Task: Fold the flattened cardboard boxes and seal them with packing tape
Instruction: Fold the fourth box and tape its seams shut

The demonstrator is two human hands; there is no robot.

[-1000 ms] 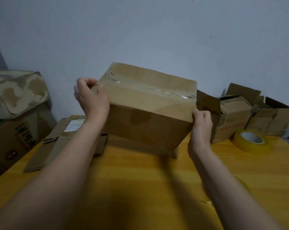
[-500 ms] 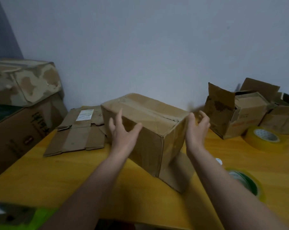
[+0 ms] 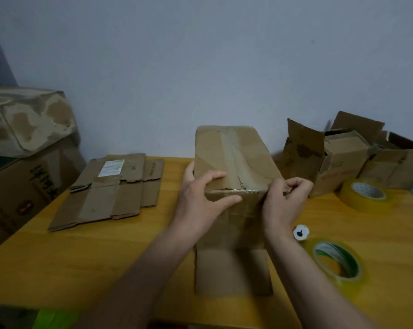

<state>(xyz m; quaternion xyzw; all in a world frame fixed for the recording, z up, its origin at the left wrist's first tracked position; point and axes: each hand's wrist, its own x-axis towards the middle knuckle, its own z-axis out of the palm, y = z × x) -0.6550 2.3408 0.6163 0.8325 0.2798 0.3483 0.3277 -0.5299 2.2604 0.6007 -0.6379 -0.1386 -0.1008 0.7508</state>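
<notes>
A brown cardboard box (image 3: 234, 153) stands on the yellow table (image 3: 105, 252) in front of me, a strip of tape running along its top seam. One flap (image 3: 232, 271) lies flat on the table toward me. My left hand (image 3: 200, 198) grips the box's near left top corner, thumb on the front face and fingers on top. My right hand (image 3: 283, 200) pinches the near right top corner. A stack of flattened boxes (image 3: 110, 193) lies at the left. Two tape rolls are on the right: one near me (image 3: 336, 264), one farther back (image 3: 364, 195).
Opened boxes (image 3: 343, 160) crowd the back right by the wall. Large worn cartons (image 3: 22, 143) stand left of the table. A small white cap-like piece (image 3: 301, 232) sits beside my right wrist. Something green (image 3: 55, 317) shows below the table's front edge.
The box was held in the air, then set down and turned end-on to me. Both hands, open half a second ago, now grasp its near top corners.
</notes>
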